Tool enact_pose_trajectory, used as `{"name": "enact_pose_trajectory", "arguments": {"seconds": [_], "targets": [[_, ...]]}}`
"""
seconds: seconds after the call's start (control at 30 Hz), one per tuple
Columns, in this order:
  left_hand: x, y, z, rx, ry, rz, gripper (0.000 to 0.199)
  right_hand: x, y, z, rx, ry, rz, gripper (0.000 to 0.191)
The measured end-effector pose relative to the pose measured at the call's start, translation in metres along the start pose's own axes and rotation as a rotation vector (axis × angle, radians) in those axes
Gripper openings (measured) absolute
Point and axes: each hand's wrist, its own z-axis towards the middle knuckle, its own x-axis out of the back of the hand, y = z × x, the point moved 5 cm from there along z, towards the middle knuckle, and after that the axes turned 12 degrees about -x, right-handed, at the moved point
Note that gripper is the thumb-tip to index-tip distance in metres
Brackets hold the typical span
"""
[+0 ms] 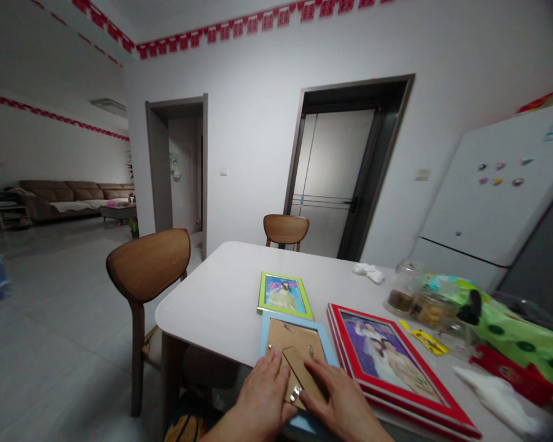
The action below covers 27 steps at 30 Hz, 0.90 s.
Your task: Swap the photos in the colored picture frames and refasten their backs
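A light-blue picture frame (327, 344) lies face down at the table's near edge, its brown backing board (276, 331) showing. A narrow brown stand leg (297, 365) runs along the backing, with a shiny metal hinge (295, 394) at its near end. My left hand (265, 387) rests on the left of the backing, fingers stretched out and open. On the other side my right hand (341, 396) lies open against the stand leg, thumb by the hinge. Just beyond is a lime-green photo frame (306, 299), face up. Red photo frames (435, 383) are stacked to the right.
The white table (212, 294) also bears glass jars (402, 291), crumpled tissue (369, 272), a yellow card (426, 341), a green spotted bag (511, 325) and a red box (507, 371) at the right. Wooden chairs (150, 264) stand at its left and far sides.
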Motion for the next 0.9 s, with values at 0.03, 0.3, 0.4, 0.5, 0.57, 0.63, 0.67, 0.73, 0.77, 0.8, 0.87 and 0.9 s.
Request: {"name": "enact_pose_trajectory", "arguments": {"seconds": [0.03, 0.3, 0.4, 0.5, 0.57, 0.63, 0.67, 0.73, 0.77, 0.8, 0.87, 0.9], "targets": [[0.001, 0.001, -0.001, -0.024, 0.002, -0.012, 0.061, 0.001, -0.001, 0.0, -0.002, 0.011, -0.02, 0.053], [0.001, 0.002, -0.008, -0.109, -0.062, -0.05, 0.078, 0.0, -0.007, 0.002, 0.084, 0.007, -0.004, 0.047], [-0.003, -0.001, -0.009, -0.109, -0.108, -0.03, 0.083, 0.003, -0.009, 0.003, 0.083, 0.01, -0.002, 0.047], [-0.004, -0.005, -0.011, -0.092, -0.083, -0.022, 0.076, 0.007, -0.01, 0.004, 0.092, -0.004, -0.023, 0.042], [-0.003, -0.007, -0.013, -0.089, -0.064, -0.031, 0.076, 0.009, -0.01, 0.003, 0.115, -0.03, -0.036, 0.037], [-0.003, -0.007, -0.014, -0.092, -0.056, -0.039, 0.076, 0.008, -0.009, 0.003, 0.136, -0.054, -0.033, 0.035], [-0.001, -0.007, -0.015, -0.096, -0.046, -0.04, 0.073, 0.007, -0.008, 0.004, 0.144, -0.056, -0.026, 0.036], [0.003, -0.004, -0.016, -0.123, -0.022, -0.046, 0.057, 0.002, -0.007, 0.007, 0.157, -0.042, -0.009, 0.037], [0.006, -0.002, -0.016, -0.138, -0.009, -0.053, 0.048, -0.001, -0.006, 0.01, 0.161, -0.031, -0.001, 0.037], [0.008, 0.0, -0.017, -0.147, 0.001, -0.059, 0.04, -0.004, -0.005, 0.012, 0.164, -0.021, 0.004, 0.037], [0.012, 0.002, -0.018, -0.142, 0.011, -0.071, 0.032, -0.009, -0.005, 0.016, 0.168, -0.016, 0.007, 0.037], [0.013, 0.002, -0.019, -0.129, 0.016, -0.074, 0.031, -0.011, -0.005, 0.016, 0.172, -0.02, 0.007, 0.036]]}}
